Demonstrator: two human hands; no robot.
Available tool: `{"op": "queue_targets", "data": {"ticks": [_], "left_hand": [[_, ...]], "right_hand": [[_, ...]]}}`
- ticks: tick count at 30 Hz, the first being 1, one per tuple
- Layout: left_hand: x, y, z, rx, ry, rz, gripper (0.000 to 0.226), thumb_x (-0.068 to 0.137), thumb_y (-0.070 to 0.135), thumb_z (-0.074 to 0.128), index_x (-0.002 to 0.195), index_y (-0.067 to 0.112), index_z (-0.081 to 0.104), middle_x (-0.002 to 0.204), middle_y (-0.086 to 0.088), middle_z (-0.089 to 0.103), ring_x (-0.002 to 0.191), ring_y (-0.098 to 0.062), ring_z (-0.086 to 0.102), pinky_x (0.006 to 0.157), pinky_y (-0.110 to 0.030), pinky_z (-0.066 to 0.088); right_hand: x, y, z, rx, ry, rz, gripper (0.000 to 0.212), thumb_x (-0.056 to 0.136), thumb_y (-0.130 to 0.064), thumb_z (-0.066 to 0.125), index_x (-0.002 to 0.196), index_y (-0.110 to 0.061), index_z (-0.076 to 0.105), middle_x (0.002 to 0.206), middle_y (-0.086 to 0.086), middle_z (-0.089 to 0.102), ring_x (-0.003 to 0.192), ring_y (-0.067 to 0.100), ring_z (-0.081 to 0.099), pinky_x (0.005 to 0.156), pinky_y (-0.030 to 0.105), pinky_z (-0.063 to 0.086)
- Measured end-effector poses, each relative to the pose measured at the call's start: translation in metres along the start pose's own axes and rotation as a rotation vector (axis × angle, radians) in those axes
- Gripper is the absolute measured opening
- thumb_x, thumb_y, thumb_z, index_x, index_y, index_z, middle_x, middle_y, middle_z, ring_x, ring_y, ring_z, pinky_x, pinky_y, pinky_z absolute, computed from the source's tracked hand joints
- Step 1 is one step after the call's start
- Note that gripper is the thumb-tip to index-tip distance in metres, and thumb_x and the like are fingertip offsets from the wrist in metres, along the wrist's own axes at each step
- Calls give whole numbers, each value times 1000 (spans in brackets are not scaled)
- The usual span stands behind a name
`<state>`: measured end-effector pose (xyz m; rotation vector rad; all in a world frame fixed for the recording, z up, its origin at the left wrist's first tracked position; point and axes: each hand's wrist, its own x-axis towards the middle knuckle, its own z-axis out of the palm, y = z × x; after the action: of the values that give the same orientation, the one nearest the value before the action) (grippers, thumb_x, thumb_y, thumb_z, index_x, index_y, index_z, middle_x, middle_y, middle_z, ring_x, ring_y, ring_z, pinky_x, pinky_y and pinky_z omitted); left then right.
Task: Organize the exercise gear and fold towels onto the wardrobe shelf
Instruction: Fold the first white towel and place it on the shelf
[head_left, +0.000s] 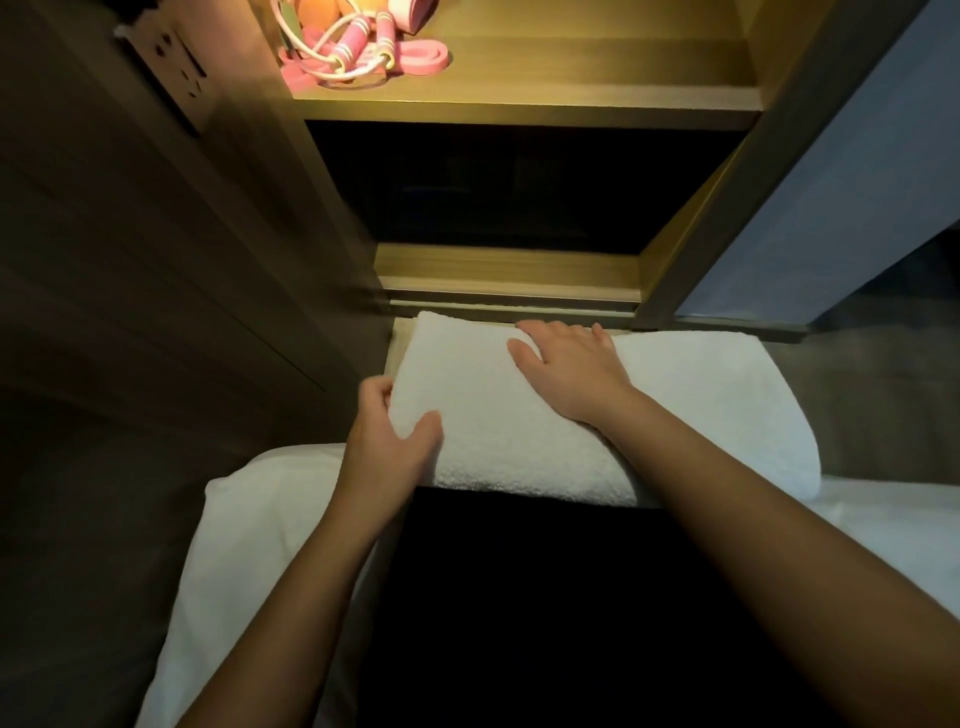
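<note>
**Gear on the shelf, towel mid-fold**

The exercise-gear half of the job looks done. A pink jump rope (358, 44) and a pink resistance band (423, 57) lie tangled together at the left end of the lit wardrobe shelf (571, 73). An orange item (322, 13) sits behind them, cut off by the top of the frame, and I cannot tell what it is. No towel shows on the shelf yet.

The white towel (483, 405) lies low down in front of the wardrobe, its far edge close against the bottom rail (509, 301). What carries it is hidden underneath, and its near edge ends over a dark area. It appears to be folded at least once: an upper layer covers the left part, and a lower layer runs out past it to the right.

The left hand (387, 441) pinches the towel's left end, thumb on top and fingers curled round the edge. The right hand (569, 369) rests flat on the upper layer near the far edge, fingers spread, pressing the cloth down.

I judge the fold to be under way rather than finished. What is left is to bring the towel to a compact shape, lift it and set it on the shelf, most likely to the right of the gear. White bedding (244, 519) shows at the lower left and lower right. Whether more towels wait cannot be told.
</note>
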<state>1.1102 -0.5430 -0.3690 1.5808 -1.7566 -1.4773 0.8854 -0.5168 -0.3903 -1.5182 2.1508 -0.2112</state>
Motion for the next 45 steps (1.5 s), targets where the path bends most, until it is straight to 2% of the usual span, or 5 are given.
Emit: {"op": "queue_targets", "data": {"ticks": [8, 24, 31, 37, 45], "left_hand": [[11, 29, 19, 1240, -375, 608, 105, 75, 82, 46, 153, 33, -5, 163, -4, -11, 150, -27, -10, 119, -53, -5], [1, 10, 25, 1193, -137, 823, 109, 55, 55, 88, 144, 11, 44, 143, -18, 49, 130, -39, 49, 104, -60, 33], [34, 35, 22, 1109, -101, 898, 81, 57, 26, 89, 128, 8, 56, 112, -11, 66, 96, -34, 64, 77, -42, 50], [42, 9, 16, 1164, -111, 898, 89, 68, 42, 83, 143, 11, 44, 134, -17, 53, 122, -37, 51, 101, -49, 40], [47, 3, 14, 1047, -70, 909, 69, 72, 21, 84, 132, 4, 54, 123, -16, 62, 106, -36, 62, 79, -42, 51]], "right_hand": [[-11, 10, -12, -100, -72, -54, 62, 100, -58, 13, 155, -31, 14, 164, -3, 9, 151, 20, 5, 119, 52, -4], [-126, 100, -19, -360, -34, -183, 105, 78, -82, 43, 141, -45, -33, 160, -6, -22, 150, 25, -10, 115, 44, -13], [-109, 90, -50, -298, 128, -257, 77, 77, -32, 78, 143, -15, 43, 138, 13, 55, 116, 34, 58, 92, 43, 49], [-115, 106, -34, -395, 66, -145, 84, 91, -45, 61, 155, -26, 9, 161, 12, 20, 145, 34, 24, 118, 46, 18], [-118, 109, -38, -322, 271, -183, 62, 79, -20, 80, 133, -5, 55, 128, 20, 61, 109, 39, 63, 87, 49, 53]]}}
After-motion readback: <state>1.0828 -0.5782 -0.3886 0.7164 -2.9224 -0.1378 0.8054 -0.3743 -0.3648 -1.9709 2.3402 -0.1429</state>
